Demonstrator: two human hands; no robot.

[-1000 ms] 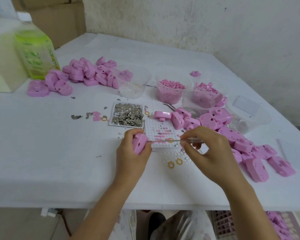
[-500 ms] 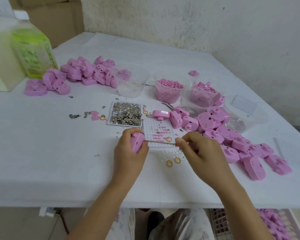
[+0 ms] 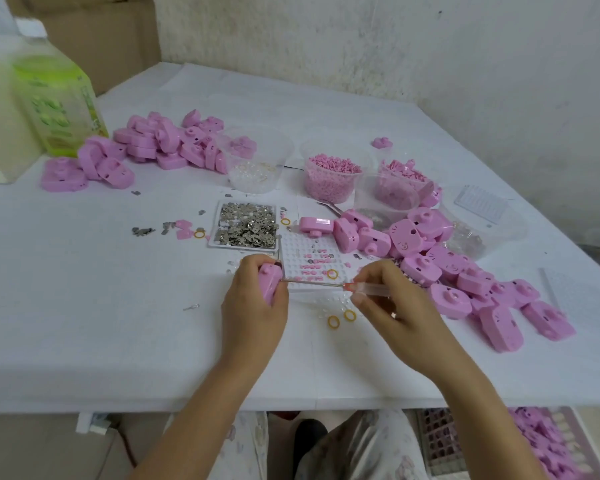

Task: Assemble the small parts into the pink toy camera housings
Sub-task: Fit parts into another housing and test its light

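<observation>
Fingers [image 3: 247, 268] of the left hand [image 3: 253, 311] are curled round a small pink plastic toy camera housing [image 3: 270, 285], gripping it on edge over the white table [image 3: 84, 306]. The right hand [image 3: 395, 308] pinches the clear plastic handle of a slim tool with a thin metal shaft [image 3: 312, 281], which lies nearly level between the two hands, its tip touching the side of the held housing. Just beyond the shaft, between both sets of fingers, sits a white pegged plastic tray [image 3: 293, 249] carrying a few pink bits and a yellow ring. Two yellow rubber rings [image 3: 333, 321] lie near the right thumb, on the side nearer the person. Beyond the left fingers rests a shallow tray of silver metal pieces [image 3: 246, 226]. Out past the right knuckles spreads a heap of pink camera housings [image 3: 465, 271].
</observation>
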